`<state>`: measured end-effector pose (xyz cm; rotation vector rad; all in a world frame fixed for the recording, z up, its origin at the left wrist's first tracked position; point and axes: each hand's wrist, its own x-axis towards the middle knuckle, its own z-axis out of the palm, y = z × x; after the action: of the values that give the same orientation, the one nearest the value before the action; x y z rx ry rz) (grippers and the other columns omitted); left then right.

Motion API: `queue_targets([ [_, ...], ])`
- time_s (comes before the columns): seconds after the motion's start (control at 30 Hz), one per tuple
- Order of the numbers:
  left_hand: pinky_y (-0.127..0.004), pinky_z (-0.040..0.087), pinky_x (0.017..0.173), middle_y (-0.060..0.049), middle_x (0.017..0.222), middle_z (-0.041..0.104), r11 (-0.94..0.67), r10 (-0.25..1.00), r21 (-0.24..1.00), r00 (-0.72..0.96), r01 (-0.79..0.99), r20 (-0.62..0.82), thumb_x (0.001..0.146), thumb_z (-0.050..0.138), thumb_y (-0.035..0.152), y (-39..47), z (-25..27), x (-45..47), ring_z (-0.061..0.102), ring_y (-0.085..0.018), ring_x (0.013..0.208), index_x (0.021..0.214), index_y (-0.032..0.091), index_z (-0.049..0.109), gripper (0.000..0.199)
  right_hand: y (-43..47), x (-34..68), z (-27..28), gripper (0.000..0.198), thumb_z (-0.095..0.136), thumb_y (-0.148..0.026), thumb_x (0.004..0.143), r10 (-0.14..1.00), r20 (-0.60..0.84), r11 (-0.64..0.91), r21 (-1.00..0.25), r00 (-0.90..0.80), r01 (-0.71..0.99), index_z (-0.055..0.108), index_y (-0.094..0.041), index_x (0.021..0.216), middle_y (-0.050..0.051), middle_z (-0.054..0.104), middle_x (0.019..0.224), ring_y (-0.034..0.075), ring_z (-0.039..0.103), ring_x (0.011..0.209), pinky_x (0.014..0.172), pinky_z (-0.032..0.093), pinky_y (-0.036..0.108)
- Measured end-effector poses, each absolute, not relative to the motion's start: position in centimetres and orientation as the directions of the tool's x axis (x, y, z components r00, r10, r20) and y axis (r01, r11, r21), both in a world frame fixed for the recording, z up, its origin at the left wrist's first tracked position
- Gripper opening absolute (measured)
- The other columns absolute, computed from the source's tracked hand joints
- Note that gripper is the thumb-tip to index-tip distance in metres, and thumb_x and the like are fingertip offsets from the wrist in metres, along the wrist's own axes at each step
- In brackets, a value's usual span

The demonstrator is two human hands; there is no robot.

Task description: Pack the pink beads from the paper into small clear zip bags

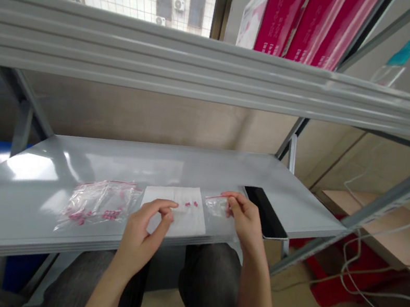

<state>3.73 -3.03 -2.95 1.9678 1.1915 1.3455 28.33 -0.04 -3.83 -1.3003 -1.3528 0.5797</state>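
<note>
- Left hand (142, 228): over the left part of the white paper (189, 226), curled, thumb and forefinger tips close together; cannot tell if anything is between them.
- Right hand (247, 221): thumb and forefinger pinched on the upper right edge of the small bag (215, 205), a clear one lying just right of the paper.
- Red bits (195, 204): on the paper, between the hands.
- Bag pile (103, 200): clear, overlapping, left of the paper; more red bits inside.
- Tablet (266, 213): dark, on the table (140, 159), beside right hand.
</note>
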Motion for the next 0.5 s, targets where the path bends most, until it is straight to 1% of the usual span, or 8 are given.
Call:
queue_targets([
  [0.03, -0.028, 0.046, 0.08, 0.0, 0.082, 0.066, -0.503, 0.855, 0.764, 0.103, 0.405, 0.509, 0.093, 0.054, 0.03, -2.9, -3.0, 3.3, 0.063, -0.018, 0.081, 0.103, 0.023, 0.066, 0.017, 0.7, 28.9, -4.1, 0.031, 0.046, -0.029, 0.089, 0.882, 0.387, 0.228, -0.85, 0.27, 0.475, 0.073, -0.015, 0.095, 0.002, 0.06, 0.061, 0.017, 0.056, 0.056, 0.055, 0.046, 0.028],
  [0.1, -0.028, 0.047, 0.081, 0.001, 0.082, 0.067, -0.485, 0.853, 0.758, 0.042, 0.437, 0.521, 0.092, 0.055, 0.032, -2.7, -3.2, 2.4, 0.064, -0.018, 0.082, 0.102, 0.022, 0.066, 0.018, 2.0, 29.7, -4.7, 0.031, 0.044, -0.024, 0.087, 0.854, 0.41, 0.165, -0.799, 0.321, 0.578, 0.072, -0.013, 0.096, 0.007, 0.068, 0.073, 0.021, 0.062, 0.068, 0.065, 0.049, 0.031],
  [0.13, -0.028, 0.047, 0.081, 0.0, 0.083, 0.068, -0.475, 0.85, 0.751, 0.019, 0.458, 0.526, 0.091, 0.056, 0.033, -2.5, -3.3, 2.0, 0.064, -0.018, 0.084, 0.101, 0.022, 0.067, 0.019, 2.6, 29.9, -5.1, 0.031, 0.044, -0.022, 0.087, 0.843, 0.415, 0.139, -0.783, 0.343, 0.606, 0.072, -0.012, 0.094, 0.01, 0.07, 0.081, 0.022, 0.063, 0.075, 0.072, 0.05, 0.033],
  [0.2, -0.028, 0.048, 0.081, 0.0, 0.084, 0.069, -0.46, 0.842, 0.728, -0.012, 0.508, 0.54, 0.09, 0.057, 0.035, -2.2, -3.3, 1.3, 0.065, -0.019, 0.087, 0.099, 0.022, 0.068, 0.02, 3.5, 29.8, -5.7, 0.029, 0.045, -0.019, 0.085, 0.825, 0.418, 0.084, -0.755, 0.379, 0.65, 0.072, -0.01, 0.093, 0.014, 0.071, 0.088, 0.026, 0.064, 0.083, 0.08, 0.049, 0.038],
  [0.3, -0.029, 0.048, 0.084, 0.0, 0.09, 0.071, -0.452, 0.815, 0.677, -0.039, 0.582, 0.578, 0.089, 0.058, 0.037, -2.0, -3.3, 0.2, 0.066, -0.021, 0.093, 0.098, 0.023, 0.069, 0.02, 4.0, 29.4, -6.0, 0.031, 0.044, -0.015, 0.086, 0.797, 0.442, 0.015, -0.696, 0.411, 0.718, 0.071, -0.005, 0.098, 0.021, 0.068, 0.097, 0.031, 0.061, 0.094, 0.089, 0.045, 0.044],
  [0.4, -0.031, 0.048, 0.089, -0.001, 0.098, 0.072, -0.433, 0.783, 0.63, -0.078, 0.644, 0.618, 0.088, 0.057, 0.038, -1.8, -3.4, -1.3, 0.066, -0.022, 0.099, 0.096, 0.023, 0.069, 0.021, 3.9, 28.6, -5.4, 0.038, 0.037, -0.01, 0.089, 0.784, 0.482, 0.005, -0.636, 0.392, 0.772, 0.067, 0.0, 0.11, 0.027, 0.063, 0.11, 0.034, 0.055, 0.106, 0.097, 0.039, 0.05],
  [0.43, -0.032, 0.048, 0.09, -0.002, 0.099, 0.072, -0.416, 0.773, 0.619, -0.099, 0.666, 0.627, 0.088, 0.057, 0.038, -1.7, -3.4, -2.0, 0.065, -0.023, 0.1, 0.096, 0.023, 0.069, 0.021, 3.8, 28.1, -5.1, 0.04, 0.035, -0.009, 0.09, 0.791, 0.49, 0.022, -0.62, 0.365, 0.785, 0.066, 0.0, 0.113, 0.027, 0.063, 0.112, 0.034, 0.054, 0.107, 0.098, 0.038, 0.05],
  [0.5, -0.034, 0.048, 0.09, -0.003, 0.098, 0.072, -0.378, 0.753, 0.586, -0.131, 0.717, 0.645, 0.087, 0.056, 0.036, -1.4, -3.7, -3.5, 0.066, -0.024, 0.099, 0.098, 0.022, 0.068, 0.021, 3.5, 26.1, -4.3, 0.04, 0.035, -0.006, 0.09, 0.82, 0.499, 0.088, -0.594, 0.28, 0.799, 0.067, -0.003, 0.113, 0.023, 0.066, 0.109, 0.032, 0.055, 0.107, 0.098, 0.039, 0.046],
])
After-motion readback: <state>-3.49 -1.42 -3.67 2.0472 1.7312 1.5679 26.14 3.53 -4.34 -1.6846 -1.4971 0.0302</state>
